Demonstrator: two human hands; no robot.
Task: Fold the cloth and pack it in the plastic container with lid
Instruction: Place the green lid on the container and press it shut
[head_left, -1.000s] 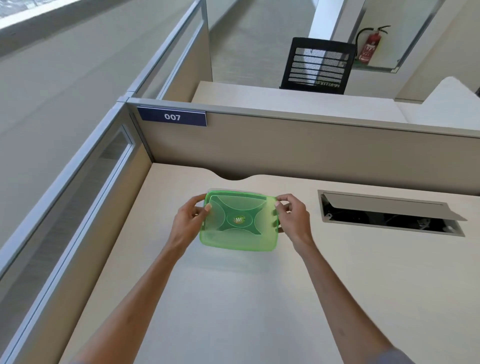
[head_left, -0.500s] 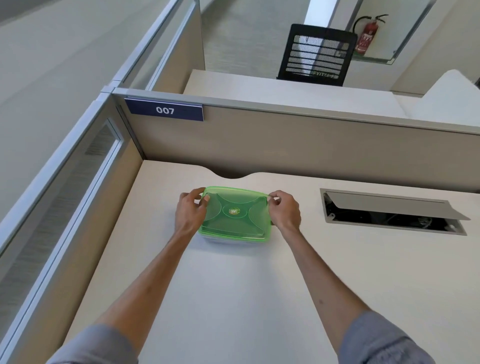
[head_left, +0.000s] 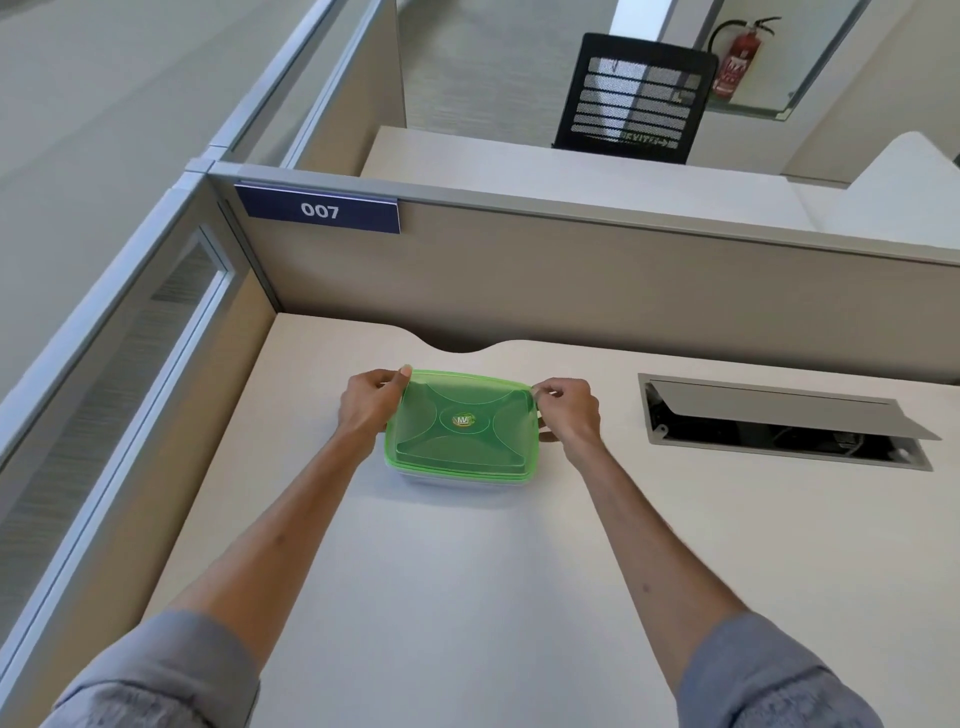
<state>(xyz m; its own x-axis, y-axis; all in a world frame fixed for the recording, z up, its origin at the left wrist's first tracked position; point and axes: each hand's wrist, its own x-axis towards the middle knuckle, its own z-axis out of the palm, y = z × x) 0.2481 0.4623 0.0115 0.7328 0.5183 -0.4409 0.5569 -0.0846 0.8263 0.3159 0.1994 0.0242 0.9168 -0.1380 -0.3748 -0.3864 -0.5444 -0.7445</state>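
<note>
My left hand (head_left: 370, 408) is curled shut on the far-left corner of the green lid (head_left: 462, 422), thumb tip on the rim. My right hand (head_left: 567, 410) is closed in a pinch on the far-right corner. The lid lies between them, so each hand sits equally close to its own end, and neither arm has the advantage of reach.

The lid rests on the clear plastic container (head_left: 457, 479), of which I only see a pale strip under the near edge. The container stands on the counter (head_left: 467, 597), straight ahead of me and toward its far side, near the curved cut-out in the back edge. Its long axis runs left to right, across my line of sight, so my hands hold its two short ends. I judge the coming move to be pressing the lid down to seal it, and that turns on the lid being square over the box. From here it looks aligned, though I cannot tell whether the rim has snapped home.

I cannot see the cloth. Going by the lid being on, I take it to be packed inside, but the tinted plastic hides it.

Count: one lid, one container, two hands, both engaged. Off to my right, one cable hatch (head_left: 784, 421) is set in the counter with its flap raised, well apart from the container.
</note>
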